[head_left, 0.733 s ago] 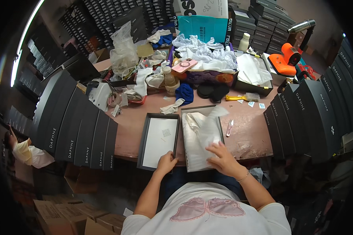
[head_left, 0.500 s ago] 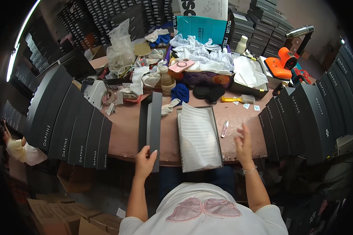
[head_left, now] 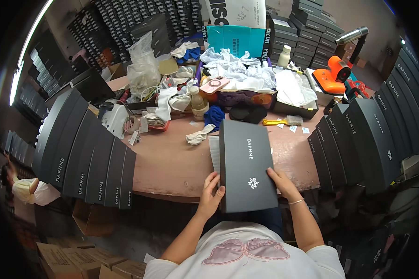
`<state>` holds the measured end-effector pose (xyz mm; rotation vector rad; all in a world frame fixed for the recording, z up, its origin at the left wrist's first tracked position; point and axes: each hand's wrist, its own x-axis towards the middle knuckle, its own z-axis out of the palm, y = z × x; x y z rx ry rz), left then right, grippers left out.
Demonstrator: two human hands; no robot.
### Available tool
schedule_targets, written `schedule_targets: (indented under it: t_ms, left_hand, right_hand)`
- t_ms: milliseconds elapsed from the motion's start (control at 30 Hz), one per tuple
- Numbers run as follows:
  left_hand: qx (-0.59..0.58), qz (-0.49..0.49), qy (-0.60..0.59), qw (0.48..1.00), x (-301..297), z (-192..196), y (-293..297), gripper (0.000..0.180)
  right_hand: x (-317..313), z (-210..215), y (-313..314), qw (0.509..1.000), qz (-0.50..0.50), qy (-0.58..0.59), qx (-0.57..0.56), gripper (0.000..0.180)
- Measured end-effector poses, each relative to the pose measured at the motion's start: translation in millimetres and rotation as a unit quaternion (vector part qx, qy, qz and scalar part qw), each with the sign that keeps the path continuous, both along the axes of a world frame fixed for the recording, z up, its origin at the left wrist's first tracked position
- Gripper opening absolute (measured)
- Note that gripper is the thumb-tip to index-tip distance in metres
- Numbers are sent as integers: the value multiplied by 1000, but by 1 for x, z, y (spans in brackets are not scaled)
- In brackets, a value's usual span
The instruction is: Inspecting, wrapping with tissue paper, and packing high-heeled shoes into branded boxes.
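A dark grey shoebox lid [head_left: 246, 167] lies tilted over the open shoebox at the near middle of the table, hiding most of it. A strip of white padded wrapping [head_left: 214, 151] shows past the lid's left edge. My left hand [head_left: 210, 195] is closed at the lid's near left edge, thumb against it and fingers curled beside the box. On the opposite edge, my right hand [head_left: 284, 185] grips the lid with the thumb on top. The small thread snips are mostly hidden behind the lid.
Closed shoeboxes stand in rows at left [head_left: 95, 162] and right [head_left: 344, 144]. Behind the lid lie a crumpled white cloth [head_left: 200, 135], a blue cloth [head_left: 214, 116], black pads [head_left: 248, 112] and a yellow-handled brush [head_left: 284, 121]. A bottle [head_left: 198, 102] and a paper-filled bin [head_left: 242, 69] stand farther back.
The lid, held upright by my left hand left of the box, has swung right and down over it. My right hand, empty and raised before, has come onto the lid's right edge.
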<state>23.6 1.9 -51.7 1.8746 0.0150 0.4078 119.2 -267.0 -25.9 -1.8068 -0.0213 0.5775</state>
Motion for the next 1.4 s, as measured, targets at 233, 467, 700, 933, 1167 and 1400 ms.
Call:
schedule_targets:
  t_ms: [233,467,700,933,1167,1400]
  left_hand:
    - [-211,8,141,967,20,-6,-6,46]
    - [-387,43,238,890,-35,-30,-40,56]
    - [-426,15,280,860,-15,-39,-25,68]
    - [-558,-129,222,789,5,59,-56,55]
    - [-427,-441,122,780,63,261,-227,71]
    - [-207,-608,73,763,37,225,-191,62]
  right_hand:
    - [29,-12,33,993,44,-49,-94,60]
    - [4,-5,25,989,78,-91,-84,61]
    - [19,-64,26,999,10,-16,36,55]
    - [-48,69,-29,966,18,-252,57,80]
    - [-86,279,-180,625,-350,-685,-134,36]
    - [-55,240,-352,687,-537,-489,-31,60]
